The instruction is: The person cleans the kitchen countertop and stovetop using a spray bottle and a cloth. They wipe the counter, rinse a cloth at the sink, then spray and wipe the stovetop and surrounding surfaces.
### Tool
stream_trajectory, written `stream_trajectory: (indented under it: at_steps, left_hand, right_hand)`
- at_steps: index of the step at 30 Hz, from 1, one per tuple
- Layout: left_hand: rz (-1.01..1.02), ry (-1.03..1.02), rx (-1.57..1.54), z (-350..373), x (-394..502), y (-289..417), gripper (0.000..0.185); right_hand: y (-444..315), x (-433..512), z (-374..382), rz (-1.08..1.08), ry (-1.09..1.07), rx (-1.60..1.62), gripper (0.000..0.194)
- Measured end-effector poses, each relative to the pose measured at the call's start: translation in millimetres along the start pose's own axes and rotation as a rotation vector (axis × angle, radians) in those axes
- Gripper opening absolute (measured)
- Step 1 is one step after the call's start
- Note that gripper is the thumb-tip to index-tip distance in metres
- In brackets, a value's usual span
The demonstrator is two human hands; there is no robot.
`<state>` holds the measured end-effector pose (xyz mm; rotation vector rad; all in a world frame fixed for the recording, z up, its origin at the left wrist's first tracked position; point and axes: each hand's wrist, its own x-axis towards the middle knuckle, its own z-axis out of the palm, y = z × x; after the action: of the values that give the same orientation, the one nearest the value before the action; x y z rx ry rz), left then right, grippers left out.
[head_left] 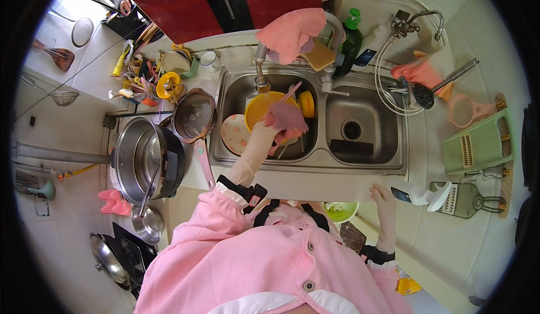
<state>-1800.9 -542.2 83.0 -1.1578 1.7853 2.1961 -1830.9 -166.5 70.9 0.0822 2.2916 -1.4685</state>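
My left hand reaches into the left sink basin, gripping a pink-purple cloth that partly hides its fingers. The cloth lies over a yellow bowl, from which a pink handle sticks up. A plate with a fruit print leans to the left of the bowl, and a yellow cup lies at its right. My right hand is at the counter's front edge with nothing in it, fingers slightly apart. Beside it is a white pump bottle.
Left of the sink stand a large steel pot and a small saucepan. A pink towel drapes over the faucet. Near the right basin are a looped white hose and a steel-wool brush. A green bowl sits below the counter.
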Motion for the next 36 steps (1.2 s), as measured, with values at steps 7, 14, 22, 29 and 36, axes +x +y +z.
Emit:
stream_trajectory:
  at_steps: [7, 14, 22, 29, 36]
  left_hand:
    - [0.026, -0.063, -0.579, -26, 8, -2, 0.016]
    - [0.186, 0.108, -0.887, -57, 0, -21, 0.024]
    - [0.349, -0.100, -1.020, -77, -12, -60, 0.041]
    - [0.104, 0.115, -1.182, -59, -41, -75, 0.031]
    - [0.199, 0.004, -1.195, -62, -16, -76, 0.034]
  right_hand:
    - [-39, 25, 31, -0.067, -0.203, -0.014, 0.026]
    - [-103, 92, 107, -0.350, -0.467, -0.104, 0.031]
    - [-169, 177, 259, -0.732, -0.491, -0.347, 0.064]
    - [-180, 198, 306, -0.640, -0.650, -0.356, 0.042]
    - [-181, 180, 295, -0.214, -0.957, -0.042, 0.029]
